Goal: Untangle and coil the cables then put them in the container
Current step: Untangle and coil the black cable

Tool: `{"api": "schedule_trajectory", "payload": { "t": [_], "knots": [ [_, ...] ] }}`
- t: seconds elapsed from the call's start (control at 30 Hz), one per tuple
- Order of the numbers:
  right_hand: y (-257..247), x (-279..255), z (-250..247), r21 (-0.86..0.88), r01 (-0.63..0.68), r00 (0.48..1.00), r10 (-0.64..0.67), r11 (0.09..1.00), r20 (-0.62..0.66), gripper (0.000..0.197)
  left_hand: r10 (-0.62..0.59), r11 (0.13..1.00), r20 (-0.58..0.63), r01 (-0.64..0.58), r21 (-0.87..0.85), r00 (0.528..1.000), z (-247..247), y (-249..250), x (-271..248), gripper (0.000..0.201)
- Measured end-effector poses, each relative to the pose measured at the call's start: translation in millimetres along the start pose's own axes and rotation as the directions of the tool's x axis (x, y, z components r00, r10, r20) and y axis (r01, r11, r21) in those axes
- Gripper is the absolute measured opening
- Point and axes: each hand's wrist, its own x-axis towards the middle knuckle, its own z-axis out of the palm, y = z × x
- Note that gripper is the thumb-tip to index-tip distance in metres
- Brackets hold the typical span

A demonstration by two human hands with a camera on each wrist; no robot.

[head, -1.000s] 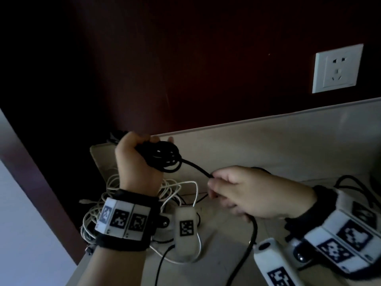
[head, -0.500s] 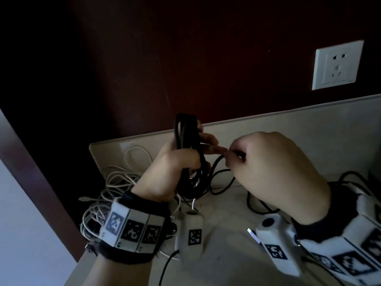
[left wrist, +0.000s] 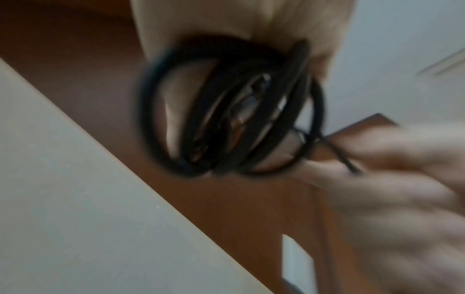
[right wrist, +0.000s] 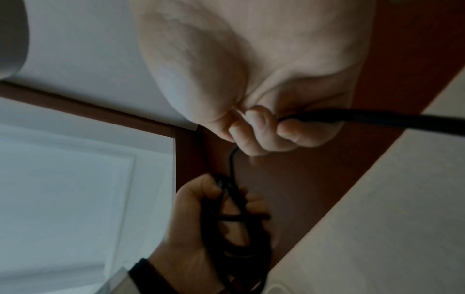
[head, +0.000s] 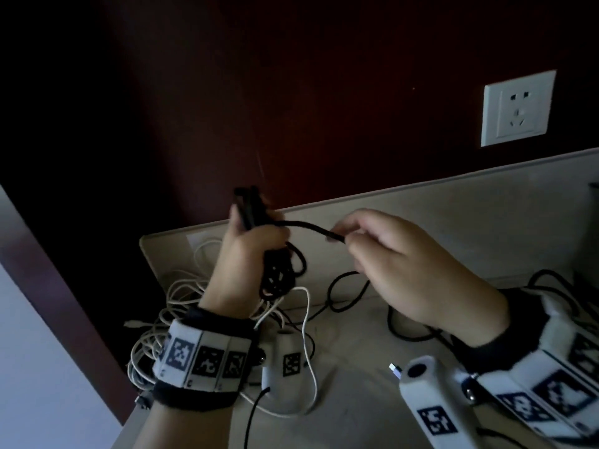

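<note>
Cable coil [head: 278,270] above table [head: 356,400], left of socket [head: 517,108].

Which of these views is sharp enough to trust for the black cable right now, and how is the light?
Head view: dim and underexposed, wall nearly black, yet the black cable between left hand and right hand reads clearly. Left wrist view: brighter but motion-blurred, coil smeared, right hand soft. Right wrist view: fairly sharp at the fingers, cable blurring toward the frame edge.
</note>
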Motion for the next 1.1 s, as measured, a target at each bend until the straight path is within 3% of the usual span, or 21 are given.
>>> {"api": "schedule_trajectory", "payload": {
  "t": [0.1, 0.17, 0.23, 0.33, 0.47, 0.57, 0.63, 0.73, 0.8, 0.93, 1.03, 1.1],
  "knots": [
    [6.6, 0.3, 2.8, -0.118, 0.054, 0.998, -0.050, 0.992, 0.035, 0.033, 0.047, 0.994, -0.161, -0.062, -0.089, 0.986, -12.7, 0.3, 5.6, 0.032],
    [6.5, -1.1, 11.3, -0.157, 0.093, 0.996, -0.089, 0.983, 0.028, 0.030, 0.044, 0.993, -0.114, -0.056, -0.102, 0.993, -5.7, -3.1, 2.1, 0.041],
    [4.6, -3.3, 20.7, -0.139, 0.113, 0.994, -0.112, 0.984, 0.011, 0.027, 0.007, 0.990, -0.017, -0.009, -0.141, 1.000, 8.5, -7.4, -4.4, 0.063],
    [5.4, -5.8, 26.9, -0.096, 0.093, 0.994, -0.098, 0.991, -0.050, 0.030, -0.049, 0.987, 0.069, 0.059, -0.152, 0.996, 25.4, -14.5, -12.2, 0.075],
    [3.3, -6.2, 25.8, -0.124, 0.123, 0.989, -0.133, 0.985, -0.072, 0.034, -0.023, 0.994, 0.117, 0.035, -0.099, 0.993, 32.9, -19.6, -15.1, 0.048],
    [1.5, -5.8, 22.8, -0.228, 0.149, 0.987, -0.157, 0.962, -0.017, 0.031, -0.012, 0.995, 0.194, 0.031, -0.096, 0.981, 33.4, -20.0, -15.7, 0.060],
    [1.0, -6.0, 22.5, -0.291, 0.149, 0.988, -0.152, 0.945, 0.011, 0.029, -0.017, 0.991, 0.218, 0.045, -0.125, 0.976, 35.8, -20.4, -17.1, 0.055],
    [0.2, -8.0, 26.7, -0.353, 0.190, 0.980, -0.198, 0.916, 0.015, 0.016, -0.016, 0.983, 0.073, 0.029, -0.182, 0.997, 39.8, -23.3, -16.4, 0.033],
    [2.7, -9.7, 29.7, -0.351, 0.202, 0.977, -0.212, 0.914, 0.010, 0.010, -0.024, 0.977, -0.074, 0.007, -0.213, 0.997, 30.7, -24.0, -6.5, 0.037],
    [13.7, -8.5, 29.4, -0.412, 0.156, 0.986, -0.117, 0.898, 0.119, 0.013, 0.018, 0.906, -0.397, -0.183, -0.382, 0.917, -11.8, -11.2, 17.9, 0.045],
    [24.8, 1.6, 17.5, -0.480, 0.056, 0.985, 0.031, 0.875, 0.171, 0.032, 0.044, 0.873, -0.435, -0.247, -0.421, 0.900, -30.5, -2.9, 21.2, 0.017],
    [31.0, 8.2, 5.1, -0.512, -0.028, 0.974, 0.138, 0.858, 0.179, 0.043, 0.046, 0.853, -0.405, -0.246, -0.459, 0.913, -31.5, 3.1, 16.8, 0.022]
  ]
}}
